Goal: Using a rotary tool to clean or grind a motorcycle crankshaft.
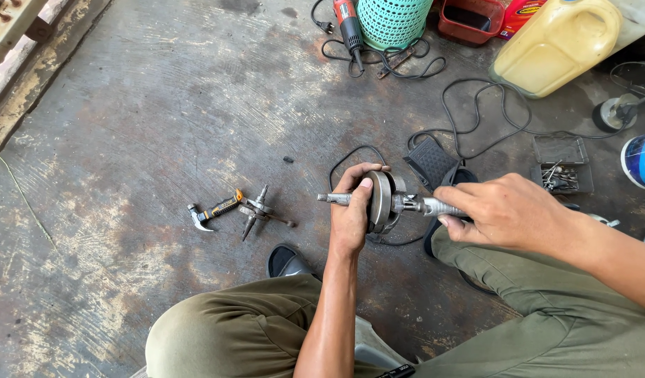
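Note:
I hold a metal crankshaft (pixel 385 201) level in front of me, above the concrete floor. My left hand (pixel 352 213) grips its round flywheel web from the left, thumb over the rim. My right hand (pixel 503 210) is closed around the shaft end on the right. The other thin shaft end sticks out to the left, past my left thumb.
A small claw hammer (pixel 212 211) and a second crank part with a rod (pixel 258 211) lie on the floor to the left. A black foot pedal (pixel 430 161), cables, a tray of bits (pixel 562 166), a yellow jug (pixel 557 43), a teal basket (pixel 391 21) and an angle grinder (pixel 348 21) lie beyond.

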